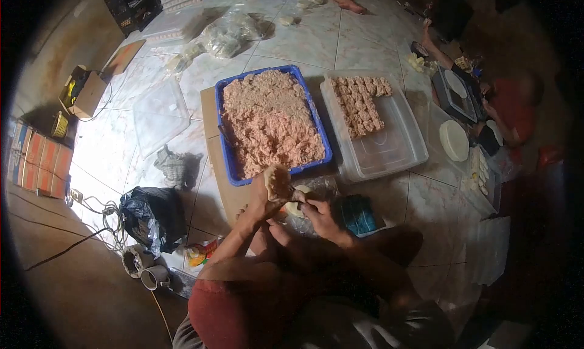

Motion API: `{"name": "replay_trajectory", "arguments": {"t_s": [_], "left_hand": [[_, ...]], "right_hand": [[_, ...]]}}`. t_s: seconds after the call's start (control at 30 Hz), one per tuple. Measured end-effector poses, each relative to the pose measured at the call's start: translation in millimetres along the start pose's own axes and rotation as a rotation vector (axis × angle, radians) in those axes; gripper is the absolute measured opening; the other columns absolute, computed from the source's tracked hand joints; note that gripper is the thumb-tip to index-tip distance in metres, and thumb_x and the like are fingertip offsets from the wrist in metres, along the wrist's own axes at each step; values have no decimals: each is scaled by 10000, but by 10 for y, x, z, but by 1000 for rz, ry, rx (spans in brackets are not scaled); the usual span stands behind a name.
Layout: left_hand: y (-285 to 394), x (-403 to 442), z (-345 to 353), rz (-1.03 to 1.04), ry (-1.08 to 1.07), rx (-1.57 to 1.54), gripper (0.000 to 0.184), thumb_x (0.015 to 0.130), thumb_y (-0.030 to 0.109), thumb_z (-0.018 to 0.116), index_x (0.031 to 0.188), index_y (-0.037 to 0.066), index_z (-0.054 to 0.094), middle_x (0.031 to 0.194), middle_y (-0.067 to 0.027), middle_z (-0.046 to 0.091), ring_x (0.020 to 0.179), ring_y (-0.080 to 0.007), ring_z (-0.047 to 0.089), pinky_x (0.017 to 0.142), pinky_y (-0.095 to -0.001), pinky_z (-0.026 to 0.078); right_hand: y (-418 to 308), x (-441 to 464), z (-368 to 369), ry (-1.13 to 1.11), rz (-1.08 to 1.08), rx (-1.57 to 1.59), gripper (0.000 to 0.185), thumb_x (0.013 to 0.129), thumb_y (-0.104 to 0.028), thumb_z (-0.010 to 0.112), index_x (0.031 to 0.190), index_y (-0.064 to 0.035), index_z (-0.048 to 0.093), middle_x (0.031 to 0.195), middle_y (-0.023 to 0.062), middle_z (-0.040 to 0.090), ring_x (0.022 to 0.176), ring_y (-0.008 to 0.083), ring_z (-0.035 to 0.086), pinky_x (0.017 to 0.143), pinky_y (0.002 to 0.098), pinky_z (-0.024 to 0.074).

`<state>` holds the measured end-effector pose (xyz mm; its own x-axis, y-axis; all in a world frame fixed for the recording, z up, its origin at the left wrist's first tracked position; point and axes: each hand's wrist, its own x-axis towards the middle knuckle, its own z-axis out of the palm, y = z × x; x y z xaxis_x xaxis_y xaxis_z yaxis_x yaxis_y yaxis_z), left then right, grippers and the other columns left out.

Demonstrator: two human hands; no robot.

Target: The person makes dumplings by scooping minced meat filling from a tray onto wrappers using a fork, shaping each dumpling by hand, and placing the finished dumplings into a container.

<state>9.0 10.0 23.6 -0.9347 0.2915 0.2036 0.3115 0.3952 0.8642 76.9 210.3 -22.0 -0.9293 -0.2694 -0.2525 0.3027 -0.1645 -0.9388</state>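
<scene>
My left hand (pixel 258 198) is closed around a pale dough wrapper with minced filling (pixel 278 181), held up at the near edge of the blue tub (pixel 328 154). That tub is heaped with pinkish minced filling (pixel 271 124). Pinched fingers of my right hand (pixel 321 216) come close to the wrapper's lower right side; what they grip is too small to make out. Below the hands, a pale round stack (pixel 295 209), perhaps wrappers, lies partly hidden by clear plastic. On the right, a clear plastic box (pixel 389 157) holds rows of filled pieces (pixel 363 104) at its far end.
Cardboard (pixel 211 130) lies under the tub. To the left are a black plastic bag (pixel 152 218), a grey cloth (pixel 172 165), cables (pixel 109 215) and mugs (pixel 155 277). A teal packet (pixel 358 214) sits right of my hands. Another person (pixel 514 108) works at the far right.
</scene>
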Motion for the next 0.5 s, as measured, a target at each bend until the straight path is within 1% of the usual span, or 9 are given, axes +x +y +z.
{"name": "replay_trajectory", "arguments": {"t_s": [0.03, 0.13, 0.2, 0.23, 0.27, 0.3, 0.37, 0.47, 0.5], "left_hand": [[-14, -8, 18, -8, -32, -21, 611, 671, 334, 942, 1063, 13, 599, 866, -81, 644, 768, -159, 597, 689, -332, 502], [24, -6, 34, -40, 108, -35, 650, 674, 303, 943, 1118, 15, 567, 912, -70, 637, 813, -159, 592, 722, -334, 499], [-10, -9, -34, -141, 13, -81, 645, 693, 266, 934, 1141, 12, 546, 963, -57, 634, 853, -147, 591, 748, -305, 498], [-76, -30, -74, -139, -18, -296, 600, 707, 214, 922, 1120, 12, 537, 938, -37, 615, 845, -123, 596, 729, -306, 523], [-120, -39, -88, -133, -50, -510, 559, 721, 161, 910, 1099, 12, 527, 914, -17, 597, 838, -98, 601, 709, -307, 548], [-91, -50, 2, -117, 91, -576, 474, 728, 114, 892, 1041, 8, 552, 889, -30, 622, 826, -97, 612, 735, -281, 552], [71, -39, -39, -142, 76, -631, 440, 731, 113, 886, 1014, 12, 564, 880, -31, 638, 804, -101, 612, 727, -280, 546], [-203, -103, 144, -115, -8, -654, 391, 732, 126, 885, 962, 22, 587, 874, -35, 665, 767, -110, 614, 710, -282, 535], [-323, -129, 213, -60, -68, -619, 376, 729, 140, 890, 937, 27, 598, 878, -38, 678, 751, -115, 615, 701, -285, 530]], "right_hand": [[38, 51, 23, 213, -412, -517, 198, 1010, -177, 569, 1079, -12, 655, 928, 27, 606, 844, 117, 557, 716, 300, 455], [-220, 116, -142, 133, -448, -782, 221, 1003, -200, 597, 1077, 6, 626, 1034, 82, 611, 961, 162, 561, 803, 348, 457], [-21, 73, -208, 258, -344, -333, 243, 1009, -217, 584, 1078, 13, 618, 1001, 59, 604, 925, 149, 560, 793, 330, 466], [-37, 40, -284, 134, -206, -202, 245, 1020, -200, 545, 1094, 18, 629, 937, 27, 602, 857, 117, 554, 761, 291, 470], [-21, -11, -297, 137, -204, -202, 245, 1020, -200, 545, 1094, 18, 629, 937, 27, 602, 857, 117, 554, 761, 291, 470], [-155, -105, -227, 65, -56, -146, 240, 1023, -184, 531, 1106, 17, 631, 899, 9, 591, 819, 102, 539, 743, 270, 462], [-110, -184, -110, 8, 116, 29, 230, 1019, -155, 526, 1130, 18, 629, 842, -18, 588, 757, 81, 516, 698, 245, 449], [72, -125, 64, -36, -75, 6, 153, 1007, -149, 558, 1038, -20, 635, 842, -10, 602, 742, 85, 555, 662, 244, 462], [262, -93, 127, 72, -167, -35, 174, 1003, -143, 572, 1091, -8, 639, 892, 5, 626, 807, 113, 584, 722, 269, 482]]}}
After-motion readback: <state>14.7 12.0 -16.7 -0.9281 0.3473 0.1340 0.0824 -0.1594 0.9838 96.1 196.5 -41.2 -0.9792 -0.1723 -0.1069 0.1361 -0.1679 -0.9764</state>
